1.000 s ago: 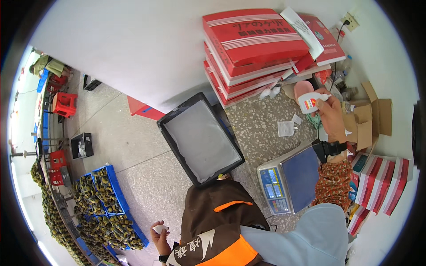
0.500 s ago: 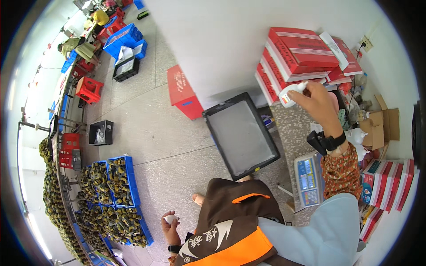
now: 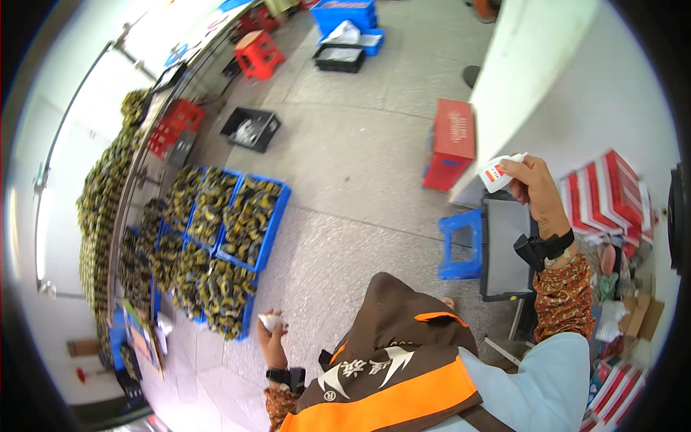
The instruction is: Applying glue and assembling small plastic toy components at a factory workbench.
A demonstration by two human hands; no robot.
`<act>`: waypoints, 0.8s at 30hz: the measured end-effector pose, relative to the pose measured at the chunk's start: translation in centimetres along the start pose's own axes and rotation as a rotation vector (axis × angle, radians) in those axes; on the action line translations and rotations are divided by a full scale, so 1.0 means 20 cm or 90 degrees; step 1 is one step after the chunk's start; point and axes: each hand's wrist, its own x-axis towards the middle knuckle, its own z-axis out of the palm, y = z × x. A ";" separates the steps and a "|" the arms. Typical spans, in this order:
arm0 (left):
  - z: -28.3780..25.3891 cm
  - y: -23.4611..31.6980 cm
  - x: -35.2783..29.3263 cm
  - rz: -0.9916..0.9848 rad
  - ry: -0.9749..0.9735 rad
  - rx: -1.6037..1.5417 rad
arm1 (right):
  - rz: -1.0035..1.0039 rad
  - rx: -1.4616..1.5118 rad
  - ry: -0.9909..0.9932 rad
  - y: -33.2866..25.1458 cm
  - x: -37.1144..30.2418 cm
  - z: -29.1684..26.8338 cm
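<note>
A white squeeze bottle [image 3: 495,173] with a red-and-white label and a narrow nozzle is tilted in my right hand [image 3: 538,189], whose fingers are closed around its nozzle end. It is raised in the air, in front of the wall's corner. Lower down on the left, my left hand [image 3: 274,347] is closed on a small white object [image 3: 271,320]; its kind is too small to make out. Close by that hand stand blue crates [image 3: 269,235] full of dark yellow-and-black coiled parts.
A long workbench [image 3: 137,162] heaped with similar parts runs along the left. On the floor stand a black bin [image 3: 268,137], red stool [image 3: 258,55], red box [image 3: 455,140] and blue stool [image 3: 449,246]. A grey-bottomed black tray [image 3: 507,248] is beside my right arm; red-and-white boxes [image 3: 612,191] stack beyond.
My view has swung left, so the crates and floor items sit further right and the boxes and tray have slid to the right. Both hands keep hold of their things.
</note>
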 end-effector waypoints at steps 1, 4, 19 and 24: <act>-0.04 0.05 0.06 0.008 0.018 -0.020 | 0.009 -0.005 -0.009 -0.01 0.05 0.11; -0.12 0.19 0.27 0.046 0.032 -0.107 | 0.001 -0.022 -0.049 -0.06 0.19 0.44; 0.22 0.95 1.40 0.024 -0.123 -0.351 | -0.099 -0.107 -0.242 0.02 1.23 1.44; 0.25 1.16 1.79 -0.010 -0.114 -0.463 | -0.147 -0.153 -0.310 -0.20 1.67 1.75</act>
